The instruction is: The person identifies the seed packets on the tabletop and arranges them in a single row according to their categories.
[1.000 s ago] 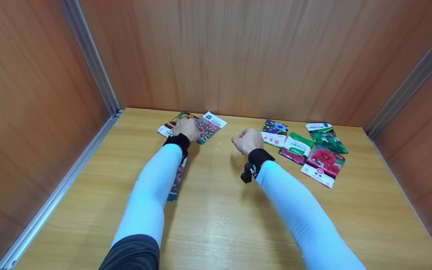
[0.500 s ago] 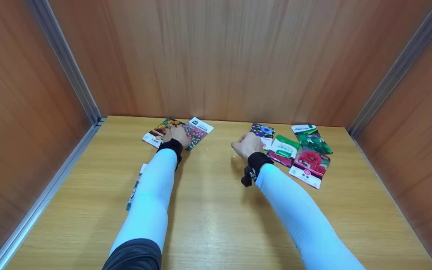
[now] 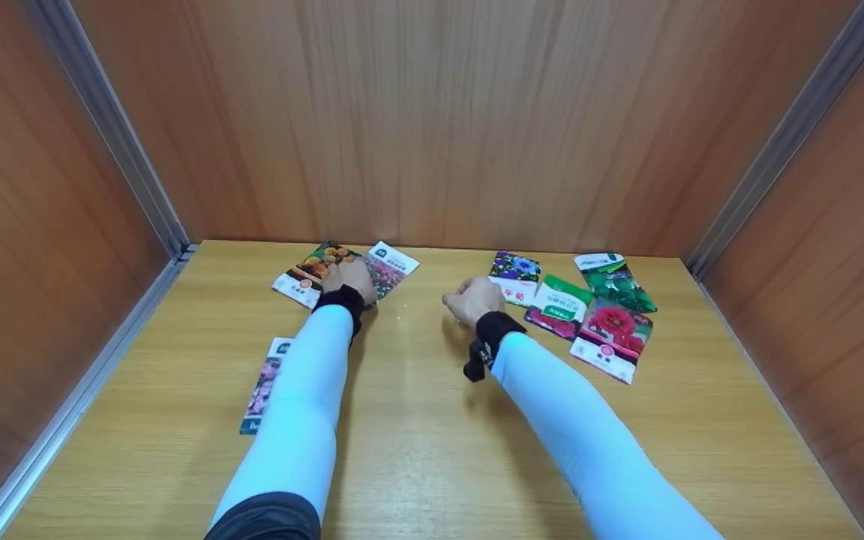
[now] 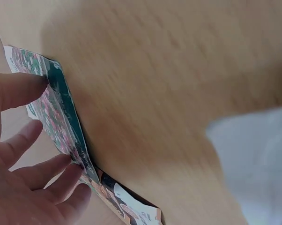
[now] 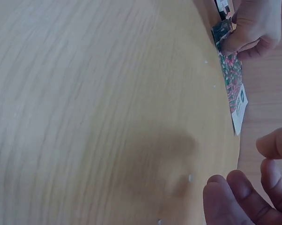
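In the head view my left hand (image 3: 349, 279) rests on a seed packet with pink flowers (image 3: 385, 274) at the back left. The left wrist view shows its thumb and fingers spread and bent lightly against the face of that seed packet (image 4: 56, 108). Partly under it lies an orange-flower seed packet (image 3: 308, 277). My right hand (image 3: 475, 301) hovers over the table, left of a blue-flower seed packet (image 3: 514, 277). Seen from the right wrist, the right hand (image 5: 253, 197) has loosely curled fingers, thumb apart, with nothing between them.
On the right lie a green-and-white packet (image 3: 559, 304), a leafy green packet (image 3: 616, 281) and a red-flower packet (image 3: 612, 337). A purple-flower packet (image 3: 261, 390) lies beside the left forearm. Small white specks (image 5: 190, 178) dot the table (image 3: 409, 420). Wooden panels (image 3: 432, 135) enclose it.
The head view has shifted, and the purple-flower packet now shows left of the left forearm. My left hand stays at the pink-flower packet. The right hand has moved slightly away from the blue-flower packet.
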`<state>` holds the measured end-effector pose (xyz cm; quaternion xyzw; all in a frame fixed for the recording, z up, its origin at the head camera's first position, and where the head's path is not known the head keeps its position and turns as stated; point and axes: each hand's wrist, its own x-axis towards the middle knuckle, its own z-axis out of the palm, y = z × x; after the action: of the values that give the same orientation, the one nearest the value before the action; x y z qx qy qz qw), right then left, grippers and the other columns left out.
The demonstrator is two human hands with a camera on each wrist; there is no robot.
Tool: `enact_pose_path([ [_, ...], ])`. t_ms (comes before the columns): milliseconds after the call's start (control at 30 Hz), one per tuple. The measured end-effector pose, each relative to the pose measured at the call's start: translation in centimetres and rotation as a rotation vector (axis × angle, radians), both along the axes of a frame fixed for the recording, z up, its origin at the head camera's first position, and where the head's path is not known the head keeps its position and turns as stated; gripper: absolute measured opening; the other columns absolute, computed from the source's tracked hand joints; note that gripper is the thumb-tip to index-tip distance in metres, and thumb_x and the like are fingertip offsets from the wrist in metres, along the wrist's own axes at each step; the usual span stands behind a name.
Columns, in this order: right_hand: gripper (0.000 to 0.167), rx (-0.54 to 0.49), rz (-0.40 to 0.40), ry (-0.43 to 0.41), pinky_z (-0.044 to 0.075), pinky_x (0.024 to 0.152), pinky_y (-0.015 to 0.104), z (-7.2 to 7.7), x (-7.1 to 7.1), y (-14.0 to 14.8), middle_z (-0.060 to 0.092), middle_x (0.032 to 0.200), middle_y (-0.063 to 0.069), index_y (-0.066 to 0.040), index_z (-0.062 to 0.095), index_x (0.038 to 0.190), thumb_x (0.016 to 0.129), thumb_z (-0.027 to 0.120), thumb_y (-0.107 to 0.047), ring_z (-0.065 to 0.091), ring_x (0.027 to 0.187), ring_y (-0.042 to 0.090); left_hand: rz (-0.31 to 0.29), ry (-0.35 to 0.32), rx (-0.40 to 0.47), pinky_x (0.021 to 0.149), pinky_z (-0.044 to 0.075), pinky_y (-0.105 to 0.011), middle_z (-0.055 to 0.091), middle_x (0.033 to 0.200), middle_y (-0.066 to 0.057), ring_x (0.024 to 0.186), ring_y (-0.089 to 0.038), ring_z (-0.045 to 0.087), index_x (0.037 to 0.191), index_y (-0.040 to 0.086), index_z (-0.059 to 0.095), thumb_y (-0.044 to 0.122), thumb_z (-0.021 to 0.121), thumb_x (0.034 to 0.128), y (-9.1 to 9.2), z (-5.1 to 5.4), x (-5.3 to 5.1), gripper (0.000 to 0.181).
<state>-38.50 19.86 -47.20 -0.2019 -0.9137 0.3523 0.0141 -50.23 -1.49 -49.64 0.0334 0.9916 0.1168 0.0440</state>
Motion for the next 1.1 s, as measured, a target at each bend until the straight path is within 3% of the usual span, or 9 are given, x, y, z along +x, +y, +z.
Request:
enact_pose_path([
  [233, 0.026, 0.020, 0.025, -0.003, 0.043, 0.059, 0.031, 0.4, -0.4, -0.5, 0.063, 0.072, 0.000, -0.017, 0.063, 0.075, 0.079, 0.071, -0.042, 0.058, 0.071, 0.019, 0.023, -0.047, 0.047, 0.103, 0.025, -0.063, 0.042, 0.137, -0.024, 0.127, -0.045, 0.034, 0.140, 0.008, 0.038, 0.033, 0.068, 0.0809, -0.2, 0.5, 0.0, 0.071],
  [400, 0.027, 0.079, 0.048, 0.035, 0.042, 0.060, 0.031, 0.1, -0.4, -0.6, 0.064, 0.066, -0.002, -0.018, 0.065, 0.070, 0.078, 0.070, -0.043, 0.057, 0.070, 0.018, 0.042, 0.048, 0.101, 0.103, 0.026, -0.063, 0.028, 0.143, -0.028, 0.131, -0.047, 0.026, 0.142, 0.009, 0.034, 0.031, 0.074, 0.0755, -0.4, 0.4, -0.1, 0.081],
  [500, 0.026, 0.081, 0.040, 0.041, 0.042, 0.059, 0.031, -0.2, -0.4, -0.6, 0.064, 0.066, -0.002, -0.018, 0.065, 0.070, 0.077, 0.070, -0.043, 0.058, 0.069, 0.018, 0.024, 0.106, 0.127, 0.100, 0.033, -0.060, 0.032, 0.138, -0.027, 0.125, -0.045, 0.035, 0.138, 0.006, 0.041, 0.026, 0.076, 0.0756, -0.5, 0.4, 0.0, 0.074],
  [667, 0.026, 0.028, 0.037, -0.004, 0.043, 0.059, 0.032, -0.7, -0.4, -0.9, 0.064, 0.071, -0.001, -0.018, 0.064, 0.073, 0.076, 0.071, -0.043, 0.058, 0.070, 0.018, 0.009, 0.106, 0.128, 0.092, 0.043, -0.052, 0.053, 0.119, -0.017, 0.106, -0.035, 0.052, 0.119, 0.005, 0.059, 0.028, 0.073, 0.0799, -0.5, 0.6, 0.3, 0.048],
  [767, 0.027, 0.021, 0.035, 0.009, 0.042, 0.060, 0.031, -0.8, -0.5, -1.0, 0.063, 0.070, -0.002, -0.018, 0.065, 0.072, 0.076, 0.072, -0.043, 0.057, 0.070, 0.018, -0.006, 0.086, 0.199, 0.092, 0.043, -0.051, 0.059, 0.116, -0.014, 0.105, -0.033, 0.055, 0.123, 0.008, 0.056, 0.026, 0.071, 0.0817, -0.5, 1.3, 0.5, 0.047],
  [900, 0.029, -0.021, 0.039, 0.014, 0.044, 0.054, 0.030, -0.8, -0.8, -1.3, 0.064, 0.068, -0.002, -0.019, 0.064, 0.074, 0.074, 0.073, -0.046, 0.059, 0.063, 0.016, -0.021, 0.049, 0.351, 0.099, 0.039, -0.050, 0.054, 0.129, -0.015, 0.113, -0.031, 0.051, 0.137, 0.009, 0.041, 0.020, 0.068, 0.0835, -0.3, 2.7, 0.9, 0.060],
  [1000, 0.032, -0.089, 0.048, 0.009, 0.046, 0.050, 0.029, -0.6, -0.7, -1.7, 0.065, 0.073, 0.000, -0.019, 0.063, 0.082, 0.074, 0.074, -0.048, 0.061, 0.059, 0.016, -0.037, 0.032, 0.436, 0.103, 0.035, -0.048, 0.048, 0.136, -0.015, 0.120, -0.030, 0.047, 0.143, 0.007, 0.033, 0.018, 0.064, 0.0853, 0.0, 3.7, 1.3, 0.066],
  [1100, 0.041, -0.116, 0.061, 0.044, 0.049, 0.057, 0.030, -0.3, -0.6, -2.0, 0.065, 0.081, 0.001, -0.017, 0.063, 0.093, 0.073, 0.073, -0.051, 0.063, 0.065, 0.016, -0.036, 0.016, 0.505, 0.104, 0.035, -0.046, 0.046, 0.138, -0.014, 0.121, -0.028, 0.046, 0.144, 0.007, 0.031, 0.018, 0.063, 0.0864, 0.5, 4.6, 1.7, 0.067],
])
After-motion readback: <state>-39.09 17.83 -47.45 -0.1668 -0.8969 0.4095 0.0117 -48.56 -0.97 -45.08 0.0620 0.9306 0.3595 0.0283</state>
